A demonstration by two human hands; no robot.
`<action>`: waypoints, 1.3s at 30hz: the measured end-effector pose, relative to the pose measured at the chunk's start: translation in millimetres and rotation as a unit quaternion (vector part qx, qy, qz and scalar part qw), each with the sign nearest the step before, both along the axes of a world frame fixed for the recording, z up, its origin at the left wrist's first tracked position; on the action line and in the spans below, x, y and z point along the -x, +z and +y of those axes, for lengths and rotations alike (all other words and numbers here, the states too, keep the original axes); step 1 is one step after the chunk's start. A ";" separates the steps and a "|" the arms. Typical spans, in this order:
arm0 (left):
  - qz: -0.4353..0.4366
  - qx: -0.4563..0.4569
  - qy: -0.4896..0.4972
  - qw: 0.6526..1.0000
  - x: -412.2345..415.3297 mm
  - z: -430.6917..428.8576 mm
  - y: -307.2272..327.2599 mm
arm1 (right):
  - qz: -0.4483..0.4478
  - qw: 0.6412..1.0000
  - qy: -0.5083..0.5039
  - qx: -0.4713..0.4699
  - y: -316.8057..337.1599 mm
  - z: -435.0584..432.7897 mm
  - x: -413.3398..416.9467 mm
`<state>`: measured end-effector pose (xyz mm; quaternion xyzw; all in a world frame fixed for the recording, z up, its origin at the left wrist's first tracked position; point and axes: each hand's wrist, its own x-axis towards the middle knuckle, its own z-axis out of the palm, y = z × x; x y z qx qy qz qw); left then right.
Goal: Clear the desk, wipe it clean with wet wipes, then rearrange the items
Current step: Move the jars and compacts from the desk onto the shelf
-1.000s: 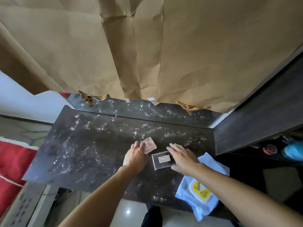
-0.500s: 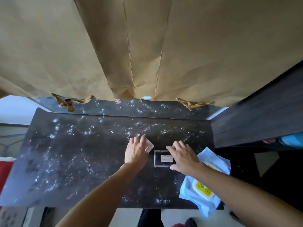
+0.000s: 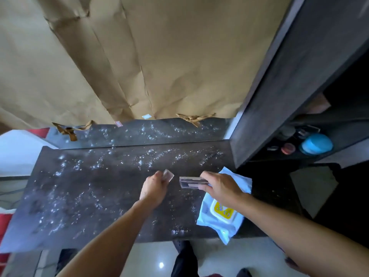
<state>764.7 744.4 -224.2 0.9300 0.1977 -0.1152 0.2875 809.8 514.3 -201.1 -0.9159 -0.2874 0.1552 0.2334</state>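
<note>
**Up comes the clear box (image 3: 189,181)**

My right hand (image 3: 221,186) curls its fingers (image 3: 207,176) round it, tipped up off the worktop (image 3: 89,186). My left hand (image 3: 153,186) pinches a small clear lid (image 3: 168,175) at nine o'clock. I think I'm clearing: next, carry both off.

**Bare arms, dark trousers**

The left forearm (image 3: 111,236) and right forearm (image 3: 289,226) are bare along their whole visible length, as are the left hand (image 3: 153,186) and right hand (image 3: 221,186). At the near edge, dark trousers (image 3: 184,256) show.
</note>
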 end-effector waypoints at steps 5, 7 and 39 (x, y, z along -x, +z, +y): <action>-0.031 0.010 -0.011 0.999 18.8 -65.4 37.6 | -0.034 0.998 -0.044 -0.042 34.1 -73.9 21.7; -0.048 0.021 -0.010 0.999 25.6 -98.5 49.9 | -0.051 0.995 -0.060 -0.055 44.8 -108.8 30.6; -0.190 -0.005 -0.144 0.971 -167.1 -357.9 258.8 | -0.190 0.879 -0.394 -0.187 145.5 -327.7 -1.3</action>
